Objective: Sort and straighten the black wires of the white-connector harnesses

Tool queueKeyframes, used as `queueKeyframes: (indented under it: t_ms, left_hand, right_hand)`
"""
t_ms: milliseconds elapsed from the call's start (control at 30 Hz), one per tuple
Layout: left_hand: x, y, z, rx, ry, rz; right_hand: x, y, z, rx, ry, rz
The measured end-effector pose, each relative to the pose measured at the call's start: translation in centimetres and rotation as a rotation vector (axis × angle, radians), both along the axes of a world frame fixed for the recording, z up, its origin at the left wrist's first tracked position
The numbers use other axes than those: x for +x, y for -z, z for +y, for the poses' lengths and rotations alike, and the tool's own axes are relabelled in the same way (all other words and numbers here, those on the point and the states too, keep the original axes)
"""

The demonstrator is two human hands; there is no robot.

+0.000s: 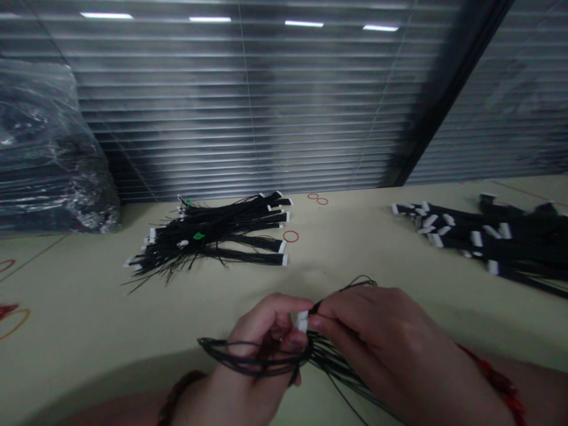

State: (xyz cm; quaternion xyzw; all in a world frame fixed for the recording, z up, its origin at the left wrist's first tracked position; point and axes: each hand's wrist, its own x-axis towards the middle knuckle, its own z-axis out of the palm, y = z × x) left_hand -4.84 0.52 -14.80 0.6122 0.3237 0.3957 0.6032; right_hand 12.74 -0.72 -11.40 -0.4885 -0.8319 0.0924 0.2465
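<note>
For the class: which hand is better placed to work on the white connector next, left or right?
Right, probably: the right hand pinches the white connector with its fingertips, while the left hand is taken up holding the looped black wires.

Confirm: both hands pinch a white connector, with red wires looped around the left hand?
The wires are black, not red, in the head view; the left hand and right hand do pinch the white connector.

White wire connector [302, 321], partly hidden behind the right hand's fingers [337, 319]
</note>
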Motion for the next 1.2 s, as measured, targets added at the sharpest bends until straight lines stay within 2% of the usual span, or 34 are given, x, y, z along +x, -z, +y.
queueKeyframes:
  t_ms: [100, 167, 300, 367, 467, 533, 600, 733, 833, 1067, 1200]
  left_hand:
    - [0.1, 0.1, 0.1, -0.041, -0.015, -0.016]
    - [0.2, 0.2, 0.4, -0.082, -0.044, -0.032]
    - [0.3, 0.3, 1.1, -0.146, -0.133, -0.033]
    - [0.3, 0.3, 1.5, -0.141, -0.172, -0.028]
    - [0.2, 0.1, 1.8, -0.123, -0.193, -0.038]
    - [0.2, 0.0, 1.8, -0.125, -0.191, -0.042]
    - [0.3, -0.1, 1.7, -0.132, -0.174, -0.045]
    - [0.3, 0.0, 1.5, -0.127, -0.124, -0.077]
    - [0.3, 0.1, 1.5, -0.137, -0.106, -0.090]
    - [0.4, -0.2, 1.3, -0.181, -0.130, -0.093]
    - [0.4, -0.2, 1.5, -0.199, -0.137, -0.104]
  right_hand:
    - [-0.3, 0.3, 0.3, 0.088, -0.059, -0.017]
    - [-0.3, -0.2, 0.5, 0.172, -0.085, -0.080]
    - [1.1, -2.3, 0.4, 0.446, 0.049, -0.248]
    - [2.7, -2.8, -0.3, 0.479, 0.068, -0.308]
    - [4.5, -2.4, -1.1, 0.361, -0.072, -0.391]
    - [4.5, -1.7, -1.0, 0.153, -0.149, -0.476]
    - [3.3, -1.1, -0.3, -0.041, -0.149, -0.500]
    - [0.7, -0.6, 1.3, -0.198, -0.150, -0.149]
    - [0.3, -0.5, 1.6, -0.206, -0.173, -0.029]
    - [0.4, -0.4, 1.3, -0.113, -0.162, -0.061]
    - [0.8, -2.1, 1.3, -0.088, -0.058, 0.036]
